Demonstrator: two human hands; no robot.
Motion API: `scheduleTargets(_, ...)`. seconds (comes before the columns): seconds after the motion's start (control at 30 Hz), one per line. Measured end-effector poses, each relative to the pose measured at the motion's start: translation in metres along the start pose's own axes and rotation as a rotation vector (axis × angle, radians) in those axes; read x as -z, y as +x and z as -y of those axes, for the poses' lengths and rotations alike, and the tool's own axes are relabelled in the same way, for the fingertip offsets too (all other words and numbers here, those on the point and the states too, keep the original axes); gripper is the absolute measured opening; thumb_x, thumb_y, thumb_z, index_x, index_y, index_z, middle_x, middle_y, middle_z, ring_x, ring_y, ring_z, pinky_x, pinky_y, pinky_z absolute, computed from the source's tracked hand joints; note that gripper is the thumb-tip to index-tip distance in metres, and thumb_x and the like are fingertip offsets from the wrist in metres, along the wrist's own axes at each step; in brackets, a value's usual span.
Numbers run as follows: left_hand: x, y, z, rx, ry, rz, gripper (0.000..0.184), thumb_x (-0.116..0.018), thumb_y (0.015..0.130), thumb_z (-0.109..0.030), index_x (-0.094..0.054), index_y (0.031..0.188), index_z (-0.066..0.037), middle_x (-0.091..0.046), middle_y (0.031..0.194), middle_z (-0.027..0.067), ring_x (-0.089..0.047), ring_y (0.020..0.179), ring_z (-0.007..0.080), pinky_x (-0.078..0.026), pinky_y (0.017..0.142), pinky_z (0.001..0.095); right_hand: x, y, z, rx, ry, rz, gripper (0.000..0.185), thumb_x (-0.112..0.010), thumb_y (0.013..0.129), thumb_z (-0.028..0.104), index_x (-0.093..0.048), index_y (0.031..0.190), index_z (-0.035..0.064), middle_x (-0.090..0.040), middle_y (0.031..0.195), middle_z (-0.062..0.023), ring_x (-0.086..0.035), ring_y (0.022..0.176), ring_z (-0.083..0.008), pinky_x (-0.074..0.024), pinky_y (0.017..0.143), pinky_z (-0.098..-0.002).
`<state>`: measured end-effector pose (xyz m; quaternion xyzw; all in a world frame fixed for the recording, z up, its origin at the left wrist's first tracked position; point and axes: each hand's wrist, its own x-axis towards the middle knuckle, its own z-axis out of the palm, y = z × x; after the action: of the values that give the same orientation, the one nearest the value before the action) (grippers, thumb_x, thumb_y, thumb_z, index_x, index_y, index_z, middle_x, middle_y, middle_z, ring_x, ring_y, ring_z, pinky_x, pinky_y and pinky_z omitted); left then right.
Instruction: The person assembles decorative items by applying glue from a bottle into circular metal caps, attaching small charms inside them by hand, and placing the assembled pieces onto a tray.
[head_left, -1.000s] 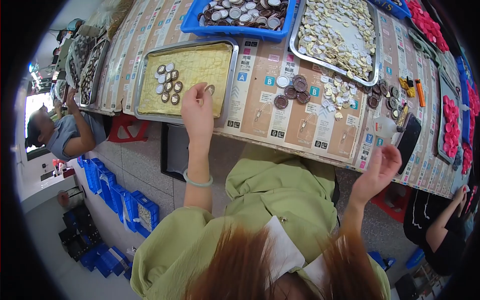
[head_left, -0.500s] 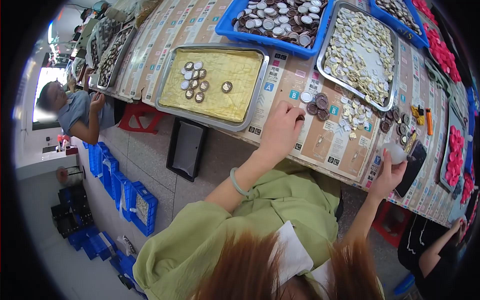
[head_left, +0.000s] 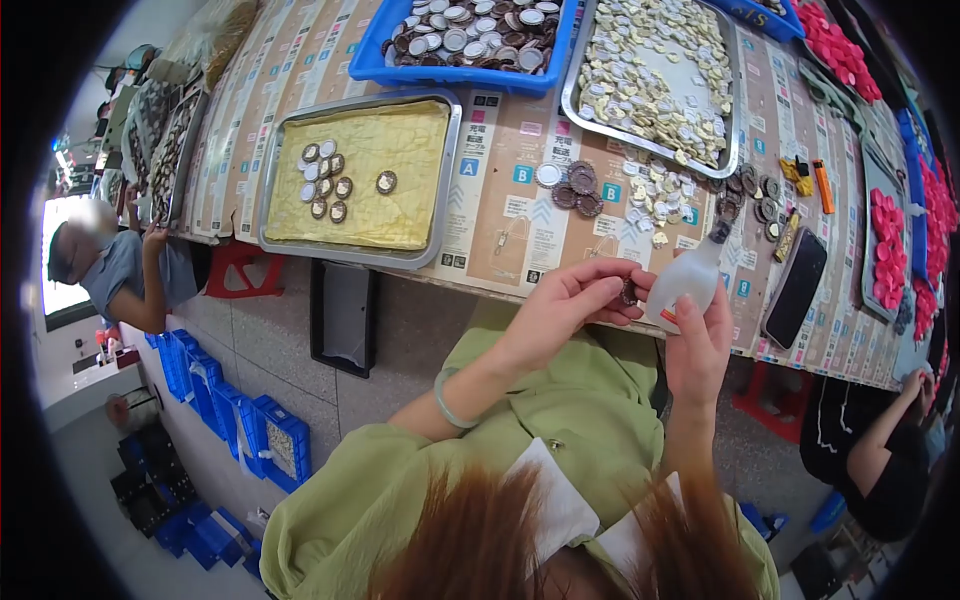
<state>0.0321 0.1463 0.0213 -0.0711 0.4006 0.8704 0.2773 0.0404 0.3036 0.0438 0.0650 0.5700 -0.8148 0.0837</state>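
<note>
My left hand is closed, pinching a small dark brown bottle cap at the table's near edge. Close beside it, my right hand grips a translucent white squeeze bottle, whose dark tip points away from me. Beyond the hands lie a few brown caps, one of them with its white side up. Next to these is a small heap of pale, cream-and-white pieces. Farther left, a metal tray lined with yellow sheet holds several brown-rimmed caps with a picture on them.
A blue bin of caps and a metal tray of pale pieces stand at the back. To the right lie a phone, an orange cutter and dark caps. Other people sit at both ends.
My left hand has come back toward the table edge with the cap. My right hand has brought the bottle left and tilted it beside the cap. The view has shifted.
</note>
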Motion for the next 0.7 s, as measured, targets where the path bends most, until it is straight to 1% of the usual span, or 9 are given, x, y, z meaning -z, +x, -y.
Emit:
scheduleTargets(0.03, 0.003, 0.000, 0.001, 0.016, -0.073, 0.034, 0.029, -0.042, 0.088, -0.011, -0.044, 0.115, 0.000, -0.053, 0.105, 0.0113, -0.056, 0.087, 0.0159, -0.047, 0.078, 0.0273, 0.001, -0.001, 0.001, -0.022, -0.017, 0.021, 0.042, -0.044, 0.084, 0.011, -0.031, 0.121, -0.0053, -0.052, 0.104, -0.0211, -0.054, 0.097, -0.0296, -0.0432, 0.083, -0.0368)
scheduleTargets(0.1, 0.006, 0.001, 0.002, 0.034, -0.147, 0.067, 0.030, -0.041, 0.088, -0.011, -0.042, 0.116, -0.001, -0.052, 0.108, 0.0124, -0.056, 0.090, 0.0184, -0.047, 0.080, 0.0294, -0.006, -0.003, 0.003, 0.025, 0.008, -0.033, 0.043, -0.045, 0.083, 0.011, -0.031, 0.121, -0.0049, -0.052, 0.104, -0.0196, -0.054, 0.096, -0.0289, -0.0434, 0.083, -0.0360)
scheduleTargets(0.17, 0.008, 0.001, 0.001, 0.014, -0.363, 0.073, 0.029, -0.040, 0.089, -0.009, -0.040, 0.117, -0.001, -0.051, 0.111, 0.0112, -0.055, 0.094, 0.0200, -0.046, 0.082, 0.0294, -0.008, -0.005, 0.009, 0.071, 0.035, -0.080, 0.044, -0.046, 0.083, 0.011, -0.032, 0.121, -0.0045, -0.051, 0.104, -0.0180, -0.055, 0.095, -0.0283, -0.0436, 0.083, -0.0352)
scheduleTargets(0.27, 0.011, 0.003, 0.002, 0.003, -0.434, 0.054, 0.031, -0.042, 0.088, -0.013, -0.039, 0.118, -0.003, -0.049, 0.113, 0.0150, -0.053, 0.097, 0.0226, -0.045, 0.084, 0.0317, 0.001, -0.014, 0.015, 0.091, -0.128, -0.146, 0.045, -0.054, 0.078, 0.008, -0.036, 0.117, -0.0036, -0.050, 0.103, -0.0146, -0.055, 0.093, -0.0250, -0.0435, 0.082, -0.0335)
scheduleTargets(0.33, 0.014, 0.003, 0.004, 0.009, -0.476, 0.079, 0.031, -0.041, 0.089, -0.012, -0.039, 0.118, -0.003, -0.049, 0.113, 0.0138, -0.053, 0.097, 0.0227, -0.045, 0.085, 0.0314, 0.005, -0.018, 0.014, 0.271, -0.147, -0.260, 0.037, -0.060, 0.070, -0.001, -0.044, 0.103, -0.0006, -0.050, 0.100, -0.0099, -0.053, 0.087, -0.0169, -0.0425, 0.077, -0.0255)
scheduleTargets(0.37, 0.014, 0.003, 0.004, 0.013, -0.515, 0.104, 0.030, -0.040, 0.089, -0.011, -0.039, 0.118, -0.003, -0.049, 0.113, 0.0126, -0.054, 0.098, 0.0227, -0.045, 0.085, 0.0311, 0.004, -0.017, 0.016, 0.346, -0.168, -0.285, 0.037, -0.067, 0.066, 0.004, -0.045, 0.097, 0.0015, -0.049, 0.096, -0.0087, -0.050, 0.085, -0.0159, -0.0401, 0.078, -0.0264)
scheduleTargets(0.4, 0.014, 0.003, 0.004, 0.015, -0.517, 0.104, 0.030, -0.040, 0.089, -0.011, -0.039, 0.118, -0.003, -0.049, 0.113, 0.0126, -0.054, 0.098, 0.0227, -0.045, 0.085, 0.0311, 0.004, -0.017, 0.017, 0.345, -0.169, -0.286, 0.037, -0.067, 0.066, 0.004, -0.045, 0.097, 0.0015, -0.049, 0.096, -0.0087, -0.050, 0.085, -0.0159, -0.0401, 0.078, -0.0264)
scheduleTargets(0.57, 0.012, 0.003, 0.006, 0.070, -0.556, 0.091, 0.030, -0.039, 0.090, -0.013, -0.039, 0.118, -0.003, -0.049, 0.113, 0.0141, -0.054, 0.097, 0.0224, -0.045, 0.086, 0.0316, 0.007, -0.020, 0.017, 0.550, -0.311, -0.232, 0.047, -0.077, 0.060, 0.021, -0.047, 0.091, 0.0026, -0.047, 0.086, -0.0064, -0.045, 0.080, -0.0161, -0.0376, 0.071, -0.0266)
scheduleTargets(0.7, 0.013, 0.002, 0.007, 0.088, -0.569, 0.102, 0.031, -0.039, 0.090, -0.014, -0.039, 0.118, -0.003, -0.049, 0.113, 0.0146, -0.054, 0.096, 0.0222, -0.045, 0.086, 0.0315, 0.006, -0.022, 0.014, 0.559, -0.432, -0.198, 0.046, -0.077, 0.060, 0.021, -0.047, 0.089, 0.0027, -0.046, 0.084, -0.0058, -0.044, 0.077, -0.0153, -0.0368, 0.068, -0.0258)
